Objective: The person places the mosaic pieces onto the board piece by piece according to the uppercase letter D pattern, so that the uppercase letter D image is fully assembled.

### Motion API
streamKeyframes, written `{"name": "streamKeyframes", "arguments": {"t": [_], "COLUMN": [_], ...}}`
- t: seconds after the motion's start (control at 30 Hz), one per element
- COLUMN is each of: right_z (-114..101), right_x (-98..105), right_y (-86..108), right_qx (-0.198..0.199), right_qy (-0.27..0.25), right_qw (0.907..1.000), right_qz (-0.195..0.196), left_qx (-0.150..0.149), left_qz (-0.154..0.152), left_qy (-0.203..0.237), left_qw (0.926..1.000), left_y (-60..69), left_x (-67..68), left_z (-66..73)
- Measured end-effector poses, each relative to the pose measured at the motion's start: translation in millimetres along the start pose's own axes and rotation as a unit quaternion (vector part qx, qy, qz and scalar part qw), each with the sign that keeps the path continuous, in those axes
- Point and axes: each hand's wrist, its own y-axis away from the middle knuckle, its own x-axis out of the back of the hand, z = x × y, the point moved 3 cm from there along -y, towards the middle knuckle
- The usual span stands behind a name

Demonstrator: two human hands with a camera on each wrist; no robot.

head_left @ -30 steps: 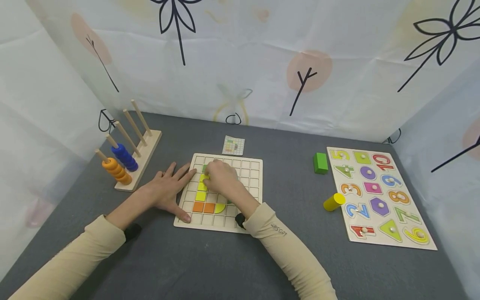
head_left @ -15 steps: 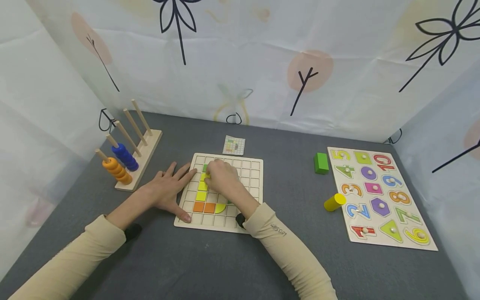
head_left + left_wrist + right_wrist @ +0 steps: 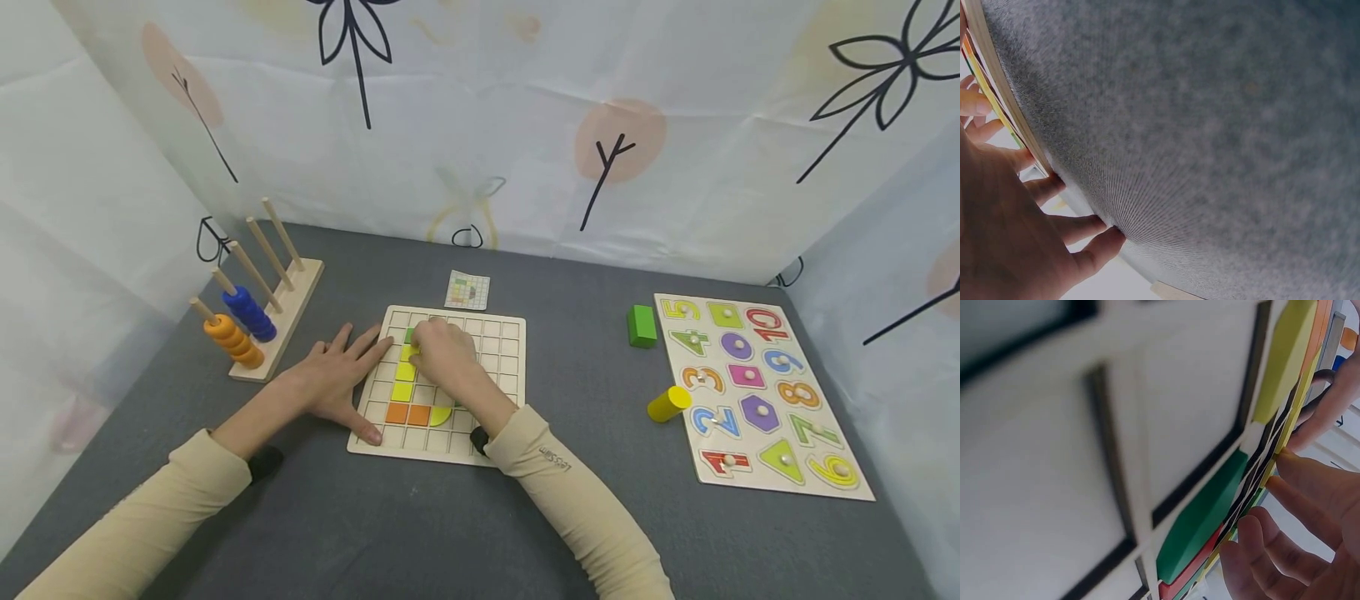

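Observation:
A wooden grid board [image 3: 506,342] lies on the dark table. My left hand [image 3: 330,379] rests spread at its left side, the thumb on the near left corner and fingertips along the left edge. My right hand [image 3: 446,354] is over the board's middle, thumb and forefinger pinching a yellow square tile [image 3: 405,371] in the left column. Below it lie another yellow tile [image 3: 402,392], two orange tiles [image 3: 397,413] and a rounded yellow piece [image 3: 439,415]; a green tile [image 3: 409,336] sits above. In the right wrist view a green piece [image 3: 1204,519] and a red piece [image 3: 1191,569] also show.
A small pattern card [image 3: 467,291] lies behind the board. At left stands a peg stacker [image 3: 292,304] with orange and blue rings. To the right are a green block [image 3: 642,326], a yellow cylinder [image 3: 668,404] and a number-and-shape puzzle board [image 3: 757,396]. White cloth walls surround the table.

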Motion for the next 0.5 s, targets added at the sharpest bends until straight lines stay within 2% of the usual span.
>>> {"name": "streamKeyframes", "arguments": {"t": [0.27, 0.5], "right_z": [3.6, 20.6], "right_x": [4.3, 20.0], "right_y": [1.7, 15.0], "right_qx": [-0.01, -0.016], "right_qy": [-0.003, -0.015], "right_qw": [0.9999, 0.9997], "right_qz": [-0.013, -0.006], "left_qx": [-0.002, -0.003], "left_qz": [-0.005, -0.004], "left_qy": [-0.004, -0.008], "left_qw": [1.0, 1.0], "left_y": [0.1, -0.9], "left_x": [0.4, 1.3], "left_z": [-1.2, -2.6]}}
